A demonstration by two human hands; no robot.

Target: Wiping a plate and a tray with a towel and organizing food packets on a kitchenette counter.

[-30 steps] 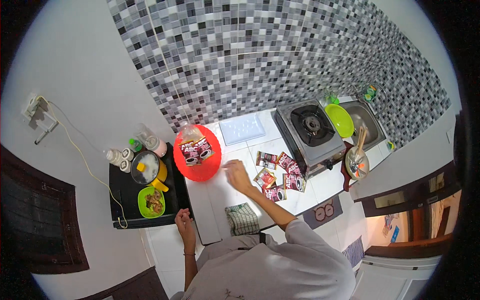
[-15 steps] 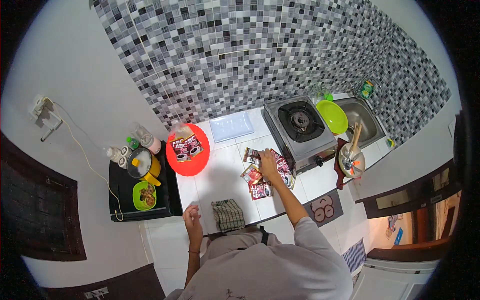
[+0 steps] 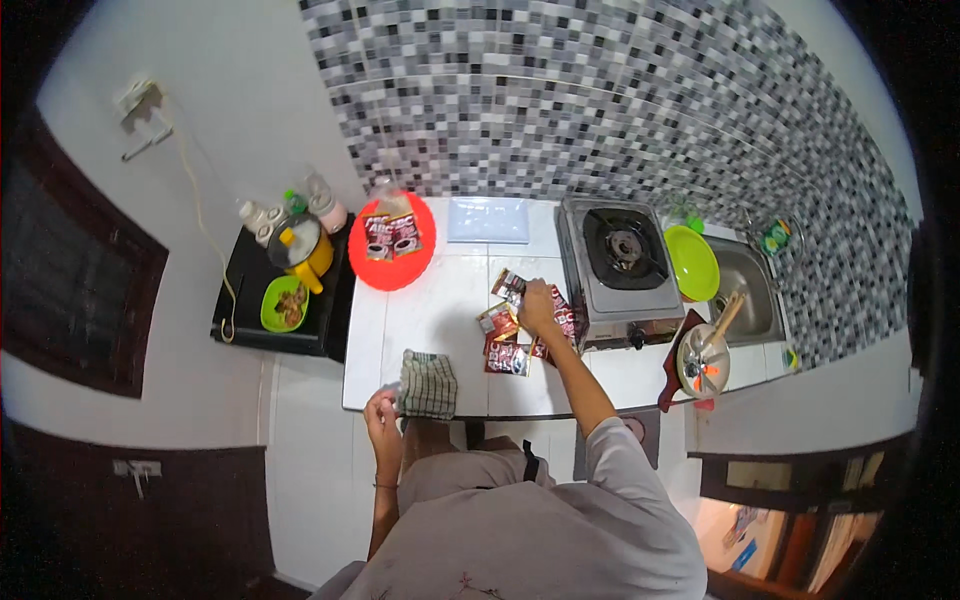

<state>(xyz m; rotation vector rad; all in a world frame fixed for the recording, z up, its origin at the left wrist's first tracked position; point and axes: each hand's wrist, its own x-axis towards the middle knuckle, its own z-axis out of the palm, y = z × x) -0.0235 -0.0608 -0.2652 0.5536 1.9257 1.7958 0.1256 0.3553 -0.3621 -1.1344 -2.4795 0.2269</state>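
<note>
Several dark red and brown coffee sachets (image 3: 508, 358) lie in a loose pile on the white tiled counter, left of the stove. My right hand (image 3: 539, 306) is over the upper part of this pile, fingers bent down and closed at a sachet; the fingertips are partly hidden. At the counter's front edge my left hand (image 3: 381, 412) is empty, its fingers loosely bent and apart. Beside it lies a folded checked cloth (image 3: 428, 385). More coffee sachets (image 3: 392, 236) rest on a round red scalloped plate (image 3: 392, 281) at the back left.
A pale rectangular tray (image 3: 488, 220) lies against the mosaic wall. To the right are a gas stove (image 3: 628, 300), a green plate (image 3: 692, 262), a sink (image 3: 745, 280) and a bowl with utensils (image 3: 703, 360). A black cabinet (image 3: 240, 300) at left bears a yellow pot (image 3: 318, 262) and a green food bowl (image 3: 273, 312).
The whole view has turned and shifted with my head. My right hand stays at the sachet pile, with its fingers drawn in more. My left hand is now closer to the cloth.
</note>
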